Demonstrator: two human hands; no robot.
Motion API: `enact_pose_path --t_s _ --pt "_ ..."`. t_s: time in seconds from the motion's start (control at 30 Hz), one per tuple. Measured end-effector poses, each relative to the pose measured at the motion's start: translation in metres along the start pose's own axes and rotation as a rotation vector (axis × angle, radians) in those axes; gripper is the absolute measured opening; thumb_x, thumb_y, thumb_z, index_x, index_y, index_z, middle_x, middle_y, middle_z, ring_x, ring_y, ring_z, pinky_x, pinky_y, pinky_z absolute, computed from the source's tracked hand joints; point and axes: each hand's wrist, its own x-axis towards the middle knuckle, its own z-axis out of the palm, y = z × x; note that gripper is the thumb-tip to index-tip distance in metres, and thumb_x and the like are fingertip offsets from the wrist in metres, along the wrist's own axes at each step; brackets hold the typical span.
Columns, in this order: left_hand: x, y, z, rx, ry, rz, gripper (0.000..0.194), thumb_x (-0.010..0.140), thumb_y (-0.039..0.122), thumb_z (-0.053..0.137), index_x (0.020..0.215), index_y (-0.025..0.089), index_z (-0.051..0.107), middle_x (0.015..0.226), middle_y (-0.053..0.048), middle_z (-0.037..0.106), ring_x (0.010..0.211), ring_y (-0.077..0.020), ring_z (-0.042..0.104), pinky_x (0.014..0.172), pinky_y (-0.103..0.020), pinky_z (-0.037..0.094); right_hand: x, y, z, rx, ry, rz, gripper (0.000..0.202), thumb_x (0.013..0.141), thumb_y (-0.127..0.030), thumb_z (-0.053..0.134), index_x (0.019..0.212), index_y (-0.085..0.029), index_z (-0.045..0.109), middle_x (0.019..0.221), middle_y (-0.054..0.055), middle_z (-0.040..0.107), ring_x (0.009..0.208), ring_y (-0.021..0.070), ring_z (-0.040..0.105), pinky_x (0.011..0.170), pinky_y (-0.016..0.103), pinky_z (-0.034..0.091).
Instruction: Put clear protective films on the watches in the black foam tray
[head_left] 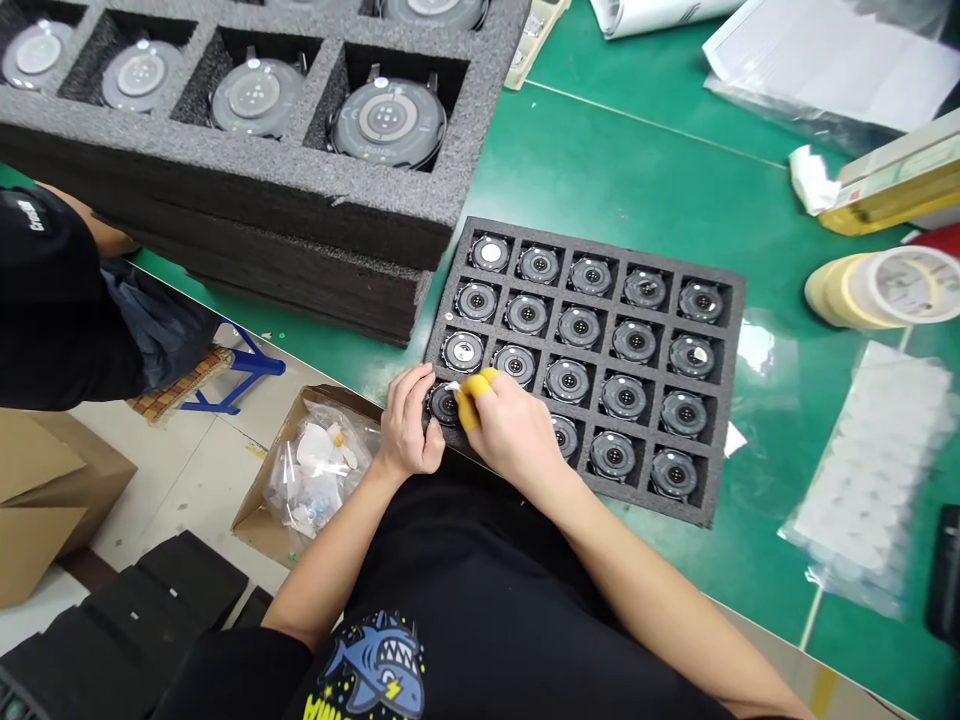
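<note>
My left hand (409, 425) is closed around the near left corner of a dark grey foam tray (585, 240), its fingers beside a round black watch case (444, 405). Yellow finger covers are on the thumb and forefinger of my right hand (514, 420). Those fingers pinch a small white piece (453, 386), perhaps a swab or wipe, over that watch case. Several similar watch cases sit back up in the tray's cells. A white disc (490, 252) covers one of them in the far left cell. My right hand hides part of the near row.
A tall stack of foam trays (300, 190) with larger-looking watches stands at left. Below is a carton (255, 510) with bagged scraps. At right lie tape rolls (862, 288), a clear-wrapped white sheet (870, 460) and papers (832, 60). A seated person (60, 300) is at far left.
</note>
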Motion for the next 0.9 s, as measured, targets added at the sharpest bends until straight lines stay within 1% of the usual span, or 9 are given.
enact_pose_path --t_s 0.1,0.17,0.23,0.33,0.43,0.5,0.63,0.77,0.9 --pt "0.002 0.002 0.0 0.017 0.007 0.002 0.059 0.109 0.035 0.042 0.162 0.011 0.049 0.15 -0.026 0.065 0.141 -0.0381 0.065 0.117 -0.058 0.057 -0.005 0.003 0.0 0.025 -0.02 -0.081 0.028 0.112 -0.024 0.048 0.106 -0.016 0.075 0.105 0.015 0.074 0.096 0.026 0.065 0.063 0.033 0.04" --pt "0.002 0.002 -0.002 0.025 0.006 0.01 0.059 0.109 0.036 0.041 0.163 0.012 0.048 0.15 -0.025 0.065 0.14 -0.0386 0.065 0.116 -0.058 0.058 -0.001 0.004 -0.002 0.052 -0.045 -0.102 0.027 0.112 -0.024 0.049 0.107 -0.018 0.075 0.106 0.014 0.075 0.097 0.0252 0.066 0.064 0.032 0.041" --pt "0.004 0.003 -0.006 0.026 -0.019 0.017 0.06 0.108 0.035 0.042 0.164 0.012 0.047 0.151 -0.026 0.064 0.141 -0.0393 0.064 0.116 -0.059 0.058 0.012 0.009 -0.006 0.073 -0.028 -0.066 0.029 0.114 -0.027 0.047 0.11 -0.018 0.075 0.109 0.015 0.075 0.099 0.0258 0.066 0.067 0.033 0.043" --pt "0.009 0.004 -0.012 0.024 -0.084 0.035 0.063 0.107 0.034 0.046 0.165 0.011 0.045 0.155 -0.028 0.061 0.145 -0.0404 0.062 0.118 -0.061 0.057 0.037 0.026 -0.013 0.106 0.061 -0.002 0.031 0.115 -0.031 0.046 0.115 -0.017 0.074 0.115 0.016 0.076 0.104 0.0274 0.068 0.076 0.035 0.048" --pt "0.018 0.005 -0.017 0.035 -0.138 0.043 0.066 0.108 0.038 0.05 0.169 0.013 0.041 0.161 -0.028 0.058 0.151 -0.0423 0.058 0.121 -0.064 0.054 0.055 0.04 -0.016 0.118 0.055 -0.048 0.03 0.115 -0.031 0.047 0.117 -0.017 0.073 0.116 0.015 0.076 0.108 0.0276 0.067 0.082 0.035 0.05" --pt "0.025 0.004 -0.016 0.047 -0.184 0.032 0.068 0.108 0.041 0.052 0.17 0.014 0.039 0.166 -0.028 0.054 0.156 -0.0438 0.053 0.125 -0.067 0.05 0.06 0.043 -0.017 0.084 0.008 -0.078 0.03 0.115 -0.031 0.047 0.117 -0.018 0.073 0.118 0.015 0.075 0.109 0.0275 0.066 0.079 0.035 0.048" --pt "0.033 0.001 -0.012 0.048 -0.265 -0.004 0.073 0.109 0.047 0.055 0.171 0.012 0.037 0.172 -0.03 0.048 0.162 -0.0445 0.047 0.127 -0.068 0.048 0.058 0.039 -0.019 -0.022 -0.046 -0.049 0.033 0.115 -0.028 0.044 0.113 -0.016 0.074 0.114 0.017 0.073 0.104 0.0279 0.063 0.071 0.035 0.042" --pt "0.03 0.0 -0.008 0.026 -0.233 -0.031 0.071 0.111 0.047 0.053 0.171 0.012 0.037 0.17 -0.03 0.049 0.16 -0.0429 0.05 0.126 -0.065 0.05 0.062 0.032 -0.023 0.0 -0.128 -0.151 0.033 0.117 -0.029 0.044 0.112 -0.017 0.075 0.11 0.015 0.073 0.103 0.0266 0.063 0.07 0.033 0.041" --pt "0.029 0.001 -0.007 0.017 -0.217 -0.053 0.068 0.112 0.045 0.049 0.171 0.014 0.037 0.17 -0.028 0.051 0.159 -0.0421 0.052 0.127 -0.064 0.049 0.068 0.036 -0.022 -0.017 -0.074 -0.055 0.032 0.116 -0.028 0.044 0.115 -0.016 0.074 0.117 0.017 0.073 0.106 0.0277 0.063 0.068 0.033 0.039"
